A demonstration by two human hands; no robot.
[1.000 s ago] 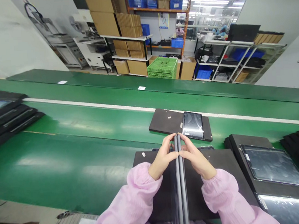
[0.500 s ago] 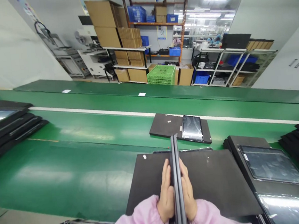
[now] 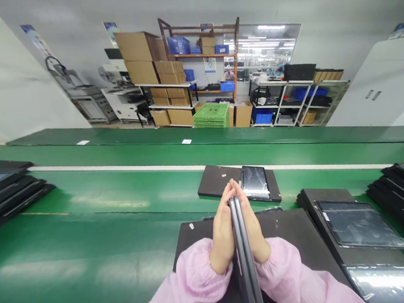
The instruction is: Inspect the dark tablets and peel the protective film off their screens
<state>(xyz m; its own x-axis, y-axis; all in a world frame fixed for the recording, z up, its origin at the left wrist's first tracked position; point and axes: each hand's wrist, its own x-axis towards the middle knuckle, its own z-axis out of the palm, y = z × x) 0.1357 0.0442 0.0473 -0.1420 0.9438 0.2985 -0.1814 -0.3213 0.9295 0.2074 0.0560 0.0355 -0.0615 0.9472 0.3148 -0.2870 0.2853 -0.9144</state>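
A dark pad (image 3: 294,237) is seen on the green conveyor belt (image 3: 90,246) directly under the hands, with a further black tray (image 3: 219,183) carrying a tablet (image 3: 254,183) just beyond the fingertips, and trays with screens (image 3: 357,223) stacked to the right and black trays (image 3: 8,196) to the left. Two thin dark panels (image 3: 244,256) are held edge-on, upright and back to back, above the pad. They are pressed flat between the left hand (image 3: 223,232) and the right hand (image 3: 254,229), palms clamped against the outer faces and fingertips meeting over the far end.
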